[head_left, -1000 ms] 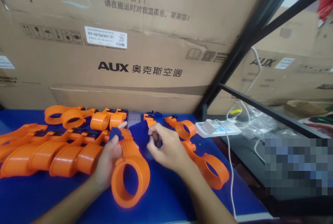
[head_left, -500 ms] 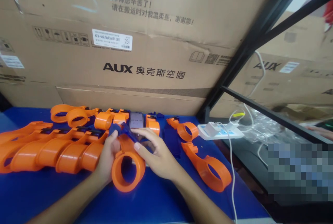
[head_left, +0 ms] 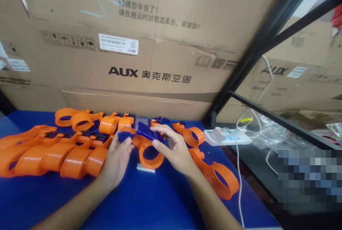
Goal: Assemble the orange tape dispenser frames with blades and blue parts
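Between my hands is an orange plastic packing tape dispenser, its round hoop hanging toward me. My left hand is closed on it at the left end, thumb pressed on a dark blue piece. From the right, my right hand pinches a glossy blue flat part that lies across the top of the dispenser. Whether this flat part is fixed to the orange body, I cannot tell. A small pale strip lies on the blue table just below the hoop.
Several orange dispensers stand in rows at left and behind; another lies at right. A phone is at the back. A white power strip trails a cable over the table's right edge. A large carton and black rack post border the table.
The dispenser has turned, its hoop swinging up and to the right. My hands have moved slightly apart, the pale strip has come into sight, and the camera view has shifted slightly.
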`<action>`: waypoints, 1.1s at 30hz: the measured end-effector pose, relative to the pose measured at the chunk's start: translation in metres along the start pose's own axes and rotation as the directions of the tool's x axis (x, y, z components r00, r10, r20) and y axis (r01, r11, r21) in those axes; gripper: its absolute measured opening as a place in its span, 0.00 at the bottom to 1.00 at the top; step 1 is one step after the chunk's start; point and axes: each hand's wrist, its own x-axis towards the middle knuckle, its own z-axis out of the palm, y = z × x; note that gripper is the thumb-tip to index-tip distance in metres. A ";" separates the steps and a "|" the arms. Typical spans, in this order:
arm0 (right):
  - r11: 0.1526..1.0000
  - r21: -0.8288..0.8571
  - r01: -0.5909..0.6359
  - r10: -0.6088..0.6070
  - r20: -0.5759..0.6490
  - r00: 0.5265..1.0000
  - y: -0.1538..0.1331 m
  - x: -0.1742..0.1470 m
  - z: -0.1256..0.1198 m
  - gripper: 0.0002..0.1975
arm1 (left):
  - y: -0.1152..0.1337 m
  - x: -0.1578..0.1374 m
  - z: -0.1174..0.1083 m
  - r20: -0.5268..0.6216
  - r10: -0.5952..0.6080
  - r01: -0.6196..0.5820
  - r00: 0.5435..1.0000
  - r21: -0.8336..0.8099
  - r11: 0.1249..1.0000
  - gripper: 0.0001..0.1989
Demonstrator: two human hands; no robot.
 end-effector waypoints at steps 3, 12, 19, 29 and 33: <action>1.000 0.008 0.002 -0.002 0.051 0.999 0.004 0.001 -0.003 0.15 | -0.004 0.000 -0.004 -0.003 -0.006 0.006 1.000 0.042 0.999 0.15; 1.000 -0.004 0.008 -0.007 0.076 0.997 0.010 0.003 -0.004 0.15 | -0.008 0.003 -0.012 -0.032 0.009 -0.005 0.999 0.129 0.992 0.20; 1.000 -0.017 -0.019 0.020 0.072 0.997 0.007 0.002 -0.001 0.14 | -0.008 0.004 -0.012 -0.009 0.031 -0.029 0.999 0.171 0.985 0.21; 0.993 0.062 -0.105 0.095 0.140 0.986 0.004 0.000 -0.006 0.17 | -0.008 -0.002 -0.012 -0.014 0.023 -0.021 1.000 0.149 0.989 0.26; 0.988 0.090 -0.124 0.100 0.232 0.968 -0.001 -0.001 -0.009 0.28 | -0.006 -0.004 -0.013 0.065 0.035 -0.045 0.997 0.148 0.988 0.31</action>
